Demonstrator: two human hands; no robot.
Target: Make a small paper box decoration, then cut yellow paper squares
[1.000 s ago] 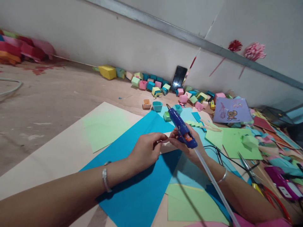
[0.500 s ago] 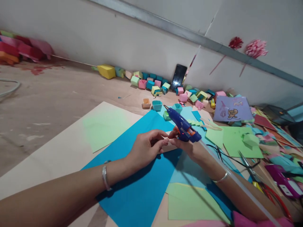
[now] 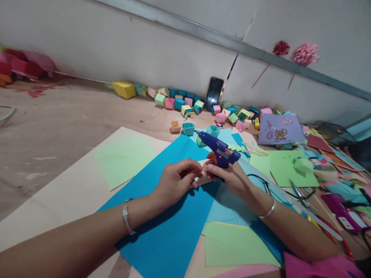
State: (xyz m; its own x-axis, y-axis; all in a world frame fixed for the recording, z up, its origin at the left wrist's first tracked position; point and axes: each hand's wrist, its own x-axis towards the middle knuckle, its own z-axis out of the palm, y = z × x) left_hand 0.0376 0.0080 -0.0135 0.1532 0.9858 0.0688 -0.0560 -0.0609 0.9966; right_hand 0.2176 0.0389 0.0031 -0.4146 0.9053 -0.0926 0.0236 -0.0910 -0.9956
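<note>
My left hand [image 3: 176, 179] pinches a small pale peach paper piece [image 3: 199, 178] above a blue paper sheet [image 3: 174, 224]. Close against it, my right hand [image 3: 228, 173] grips a blue glue gun [image 3: 218, 148] with a long clear glue stick [image 3: 278, 189] out of its back. The gun's nozzle points up and to the left, away from the paper piece. Fingers of both hands meet at the piece and hide part of it. Just beyond the nozzle stand small open paper boxes, an orange one [image 3: 175, 126] and a teal one [image 3: 188, 128].
Several little paper boxes line the wall around an upright phone [image 3: 213, 92]. To the right lie a purple drawing [image 3: 280, 129], scissors [image 3: 300, 193], a magenta plug strip [image 3: 343, 212] and paper scraps. A black cable [image 3: 261, 178] runs under the glue stick.
The glue gun has shifted slightly left and down with my right hand. Its fingers now sit closer around the paper piece, and the view has moved slightly.
</note>
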